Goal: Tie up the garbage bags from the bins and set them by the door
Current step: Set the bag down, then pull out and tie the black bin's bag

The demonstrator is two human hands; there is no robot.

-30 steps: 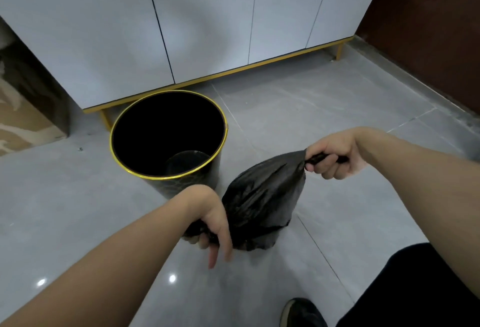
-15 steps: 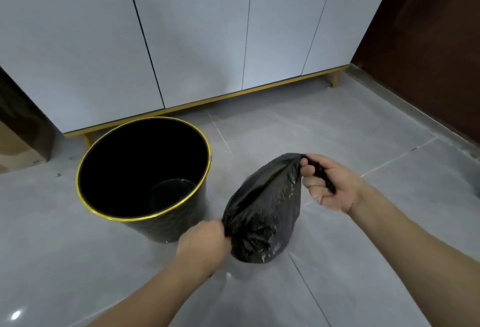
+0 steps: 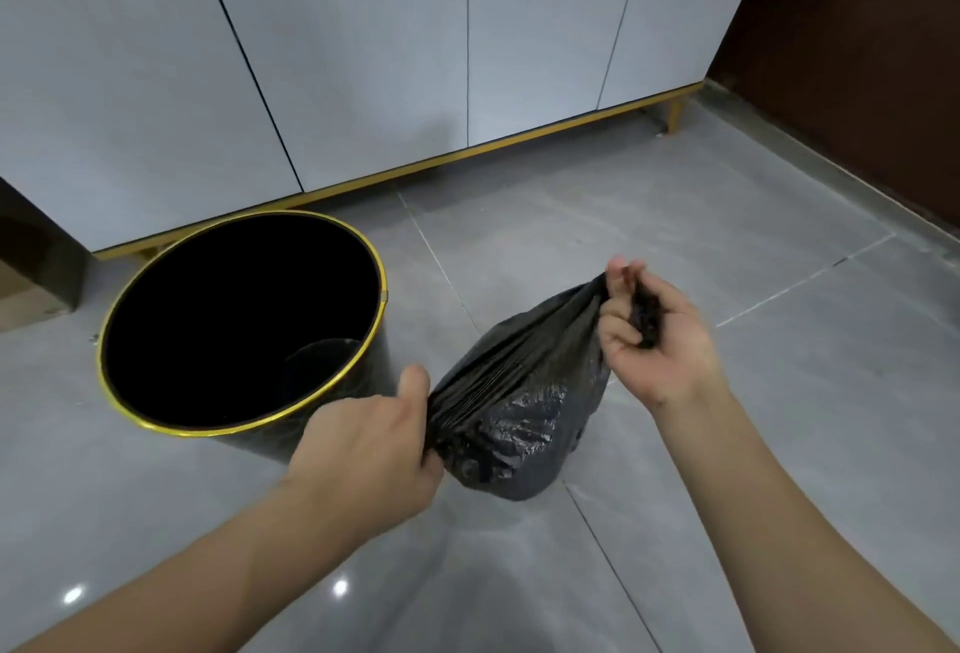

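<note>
A small black garbage bag hangs between my hands just above the grey tiled floor, its top stretched flat from one hand to the other. My left hand grips the bag's left corner. My right hand is closed on the gathered right corner, palm turned up. To the left stands a round black bin with a gold rim, with no bag in it and a dark inside.
White cabinet doors on a gold base run along the back. A dark brown wall or door stands at the right. A dark block and a cardboard piece sit at the far left. Open floor lies right of the bag.
My left hand came up from under the bag and took hold of its left corner. My right hand turned palm up and moved nearer. The bag's top is pulled flatter.
</note>
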